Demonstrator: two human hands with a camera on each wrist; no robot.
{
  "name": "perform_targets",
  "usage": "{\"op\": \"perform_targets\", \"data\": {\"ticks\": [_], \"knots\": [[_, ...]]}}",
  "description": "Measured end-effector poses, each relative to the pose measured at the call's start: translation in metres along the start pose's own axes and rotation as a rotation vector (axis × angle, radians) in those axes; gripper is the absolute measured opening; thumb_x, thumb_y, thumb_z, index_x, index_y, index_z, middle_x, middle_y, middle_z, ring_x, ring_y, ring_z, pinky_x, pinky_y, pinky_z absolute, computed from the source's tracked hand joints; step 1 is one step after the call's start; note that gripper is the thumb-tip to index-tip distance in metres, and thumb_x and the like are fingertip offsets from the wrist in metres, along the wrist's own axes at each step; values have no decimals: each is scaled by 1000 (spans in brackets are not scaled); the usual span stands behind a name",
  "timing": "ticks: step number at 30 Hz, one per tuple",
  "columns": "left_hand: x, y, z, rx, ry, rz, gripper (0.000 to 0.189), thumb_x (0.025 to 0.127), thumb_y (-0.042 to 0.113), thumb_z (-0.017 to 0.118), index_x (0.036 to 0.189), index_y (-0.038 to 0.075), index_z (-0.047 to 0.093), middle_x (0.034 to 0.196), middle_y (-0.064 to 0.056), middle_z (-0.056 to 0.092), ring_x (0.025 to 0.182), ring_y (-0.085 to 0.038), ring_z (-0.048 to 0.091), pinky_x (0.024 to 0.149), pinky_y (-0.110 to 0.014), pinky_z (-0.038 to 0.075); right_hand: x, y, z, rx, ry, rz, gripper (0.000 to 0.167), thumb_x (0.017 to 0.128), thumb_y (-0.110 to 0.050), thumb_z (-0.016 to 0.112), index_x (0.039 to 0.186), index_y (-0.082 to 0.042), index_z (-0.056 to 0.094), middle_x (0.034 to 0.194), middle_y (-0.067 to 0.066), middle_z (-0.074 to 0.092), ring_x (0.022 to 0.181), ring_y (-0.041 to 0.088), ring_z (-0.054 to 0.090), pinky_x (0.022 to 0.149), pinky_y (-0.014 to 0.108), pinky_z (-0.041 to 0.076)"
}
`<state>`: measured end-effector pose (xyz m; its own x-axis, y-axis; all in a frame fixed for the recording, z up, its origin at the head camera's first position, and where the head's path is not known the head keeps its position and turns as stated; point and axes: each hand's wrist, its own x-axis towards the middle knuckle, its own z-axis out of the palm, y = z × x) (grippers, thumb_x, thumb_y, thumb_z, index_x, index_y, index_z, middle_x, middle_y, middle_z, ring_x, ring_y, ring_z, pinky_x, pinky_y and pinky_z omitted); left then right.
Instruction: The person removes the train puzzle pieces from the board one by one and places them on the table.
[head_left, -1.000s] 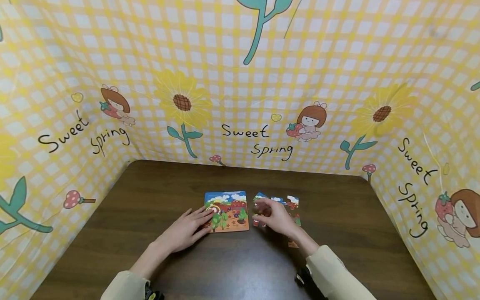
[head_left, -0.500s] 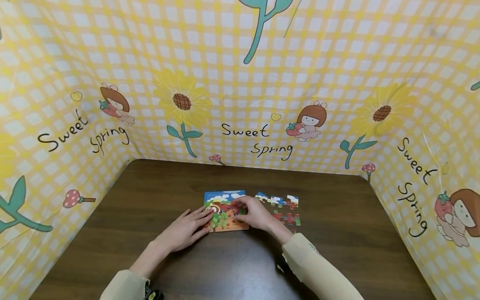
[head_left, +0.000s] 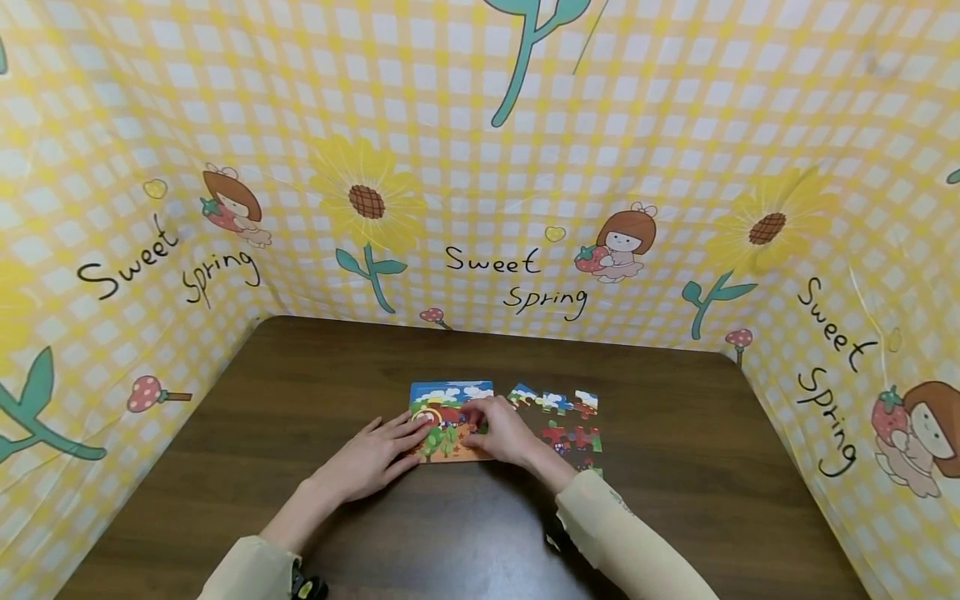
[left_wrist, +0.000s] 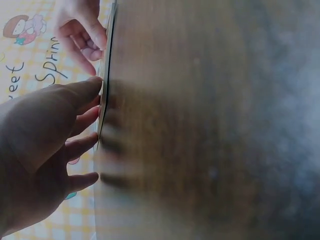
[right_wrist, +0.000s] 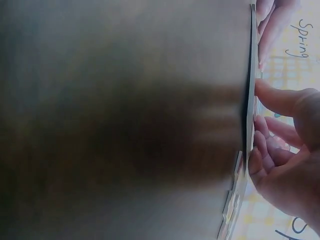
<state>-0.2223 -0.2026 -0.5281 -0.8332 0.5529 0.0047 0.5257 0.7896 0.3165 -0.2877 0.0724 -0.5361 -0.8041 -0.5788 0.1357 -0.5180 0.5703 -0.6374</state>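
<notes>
A colourful jigsaw puzzle board (head_left: 450, 389) with sky, trees and orange ground lies flat on the brown table. My left hand (head_left: 378, 458) rests on its left side, fingers stretched out over the picture; in the left wrist view the fingertips (left_wrist: 92, 142) lie along the board's edge. My right hand (head_left: 504, 429) is over the board's right part, thumb and fingers bent round a puzzle piece that they mostly hide. From the right wrist view, the thumb (right_wrist: 272, 97) and fingers are right at the board's surface, spaced apart.
Several loose puzzle pieces (head_left: 583, 437) lie to the right of the board, some partly behind my right forearm. A yellow checked cloth (head_left: 480, 208) with flowers and lettering stands around the table (head_left: 330, 358) at the back and sides.
My right hand has moved left from the loose pieces onto the board, and a piece near the board's right edge is gone from the table. My left hand has stayed in place.
</notes>
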Motion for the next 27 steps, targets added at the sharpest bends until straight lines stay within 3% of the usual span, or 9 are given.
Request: {"op": "perform_targets", "data": {"ticks": [5, 13, 17, 22, 27], "knots": [[1, 1, 0, 5, -13, -9, 54, 116, 39, 56, 164, 15, 55, 172, -9, 51, 163, -42, 42, 124, -79, 34, -1, -4, 0, -4, 8, 10, 44, 91, -12, 91, 131, 0, 77, 97, 7, 75, 91, 19, 66, 86, 32, 52], [0, 0, 2, 8, -9, -9, 54, 116, 41, 55, 164, 17, 54, 172, -7, 50, 164, -40, 41, 125, -79, 33, -4, -2, 2, 3, 2, 60, 29, 94, -15, 89, 121, -5, 82, 102, 7, 75, 91, 14, 61, 80, 28, 50], [0, -1, 3, 1, -6, -10, 55, 116, 42, 54, 165, 18, 54, 173, -6, 50, 164, -39, 41, 124, -79, 33, -5, 1, 2, 26, 9, 43, 31, 95, -16, 88, 123, -4, 81, 106, 9, 77, 92, 15, 63, 83, 32, 54], [-1, -1, 4, -4, -4, -8, 55, 116, 42, 54, 165, 18, 53, 173, -6, 50, 164, -39, 40, 125, -79, 33, -6, 11, 9, -31, 78, -38, 33, 96, -18, 88, 126, -7, 79, 101, 4, 76, 84, 10, 63, 72, 30, 54], [-1, -2, 3, -14, -8, -12, 54, 116, 41, 55, 165, 17, 54, 173, -7, 49, 165, -39, 40, 125, -80, 31, -10, -3, 6, -9, 60, 19, 36, 94, -14, 88, 128, -5, 78, 110, 9, 73, 88, 13, 64, 77, 30, 56]]}}
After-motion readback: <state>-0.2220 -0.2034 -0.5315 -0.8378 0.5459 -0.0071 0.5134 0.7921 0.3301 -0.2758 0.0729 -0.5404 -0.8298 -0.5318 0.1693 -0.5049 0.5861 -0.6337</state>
